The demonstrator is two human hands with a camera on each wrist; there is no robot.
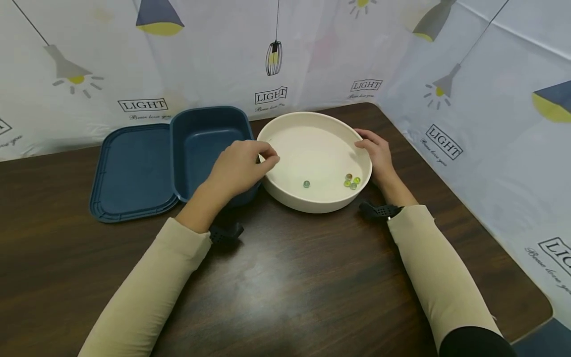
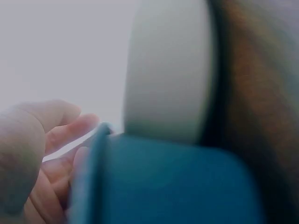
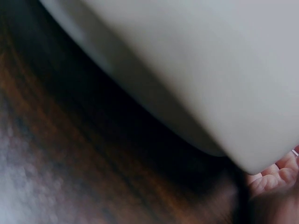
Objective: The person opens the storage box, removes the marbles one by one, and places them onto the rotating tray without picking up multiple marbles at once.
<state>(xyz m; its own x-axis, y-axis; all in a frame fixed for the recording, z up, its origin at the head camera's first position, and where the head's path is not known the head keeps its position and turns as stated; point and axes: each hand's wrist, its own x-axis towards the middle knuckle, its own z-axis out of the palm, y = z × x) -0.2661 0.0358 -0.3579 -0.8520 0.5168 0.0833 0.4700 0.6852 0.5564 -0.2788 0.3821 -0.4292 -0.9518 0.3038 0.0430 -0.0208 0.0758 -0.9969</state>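
A round cream dish (image 1: 312, 144) stands on the table, with several small glass marbles (image 1: 349, 183) near its right side and a single marble (image 1: 306, 184) nearer its front. My right hand (image 1: 376, 153) grips the dish's right rim; in the right wrist view its fingers (image 3: 282, 175) show only partly past the dish wall. Over the dish's left rim hovers my left hand (image 1: 243, 166), its fingers loosely bent and thumb close to the index finger. Nothing shows between those fingertips. Below that hand, touching or close to the dish, is a deep blue box (image 1: 192, 148).
A flat blue lid (image 1: 134, 171) lies left of the box, touching it or tucked against its side. Behind the dark wooden table (image 1: 276, 277) hangs a white printed sheet (image 1: 214, 64), which continues along the right edge.
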